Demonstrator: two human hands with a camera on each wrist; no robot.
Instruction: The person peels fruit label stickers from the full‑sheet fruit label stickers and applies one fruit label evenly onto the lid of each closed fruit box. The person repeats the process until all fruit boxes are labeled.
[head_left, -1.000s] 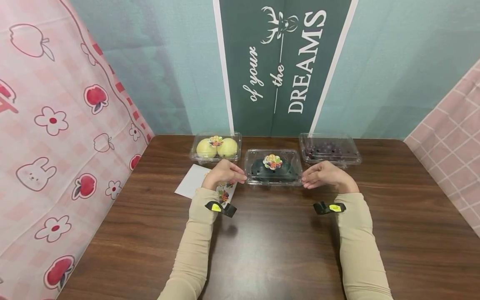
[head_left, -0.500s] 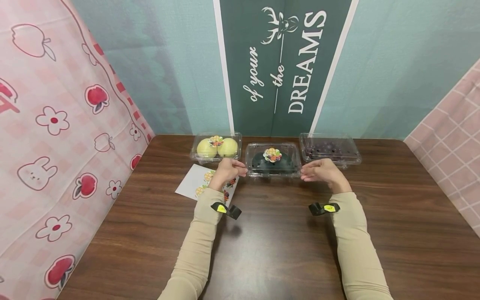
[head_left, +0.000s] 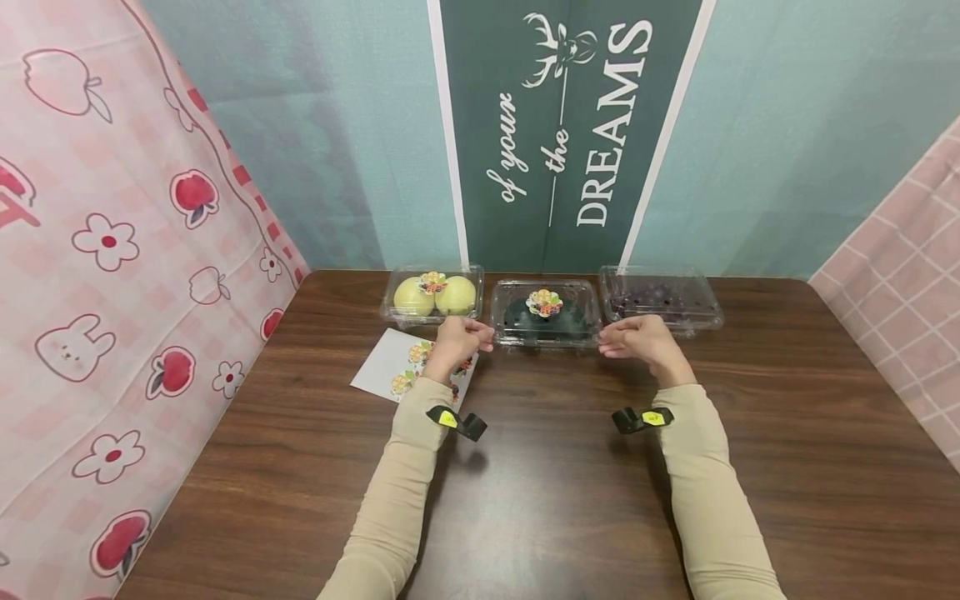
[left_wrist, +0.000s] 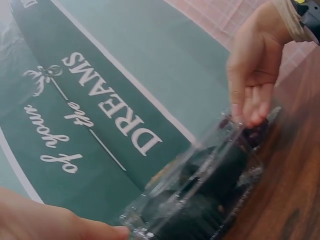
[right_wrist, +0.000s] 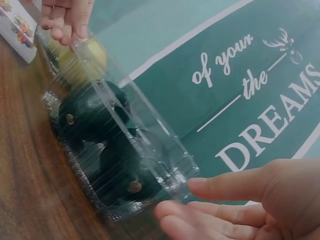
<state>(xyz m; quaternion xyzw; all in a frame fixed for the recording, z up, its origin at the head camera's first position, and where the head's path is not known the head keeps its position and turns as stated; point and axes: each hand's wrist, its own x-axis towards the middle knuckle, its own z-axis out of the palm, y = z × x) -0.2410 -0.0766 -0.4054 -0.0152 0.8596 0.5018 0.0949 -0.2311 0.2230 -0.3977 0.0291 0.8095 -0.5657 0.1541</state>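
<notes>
Clear plastic box (head_left: 546, 341) of dark green fruit (head_left: 572, 320) is sitting near the table's (head_left: 525, 492) far edge, between boxed yellow fruit (head_left: 454, 297) and purple fruit (head_left: 651, 300); my left hand (head_left: 459, 340) and right hand (head_left: 642, 340) are pinching its near corners.

- Lower centre: passage is left over the desk (head_left: 555, 500), between sleeves (head_left: 390, 500).
- Centre: the middle box (head_left: 546, 340) is flanked by left hand (head_left: 456, 340) and right hand (head_left: 643, 340).
- Top: way is barred by cloth (head_left: 352, 142).

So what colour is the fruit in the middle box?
The fruit looks dark green; the right wrist view shows it best.
</notes>
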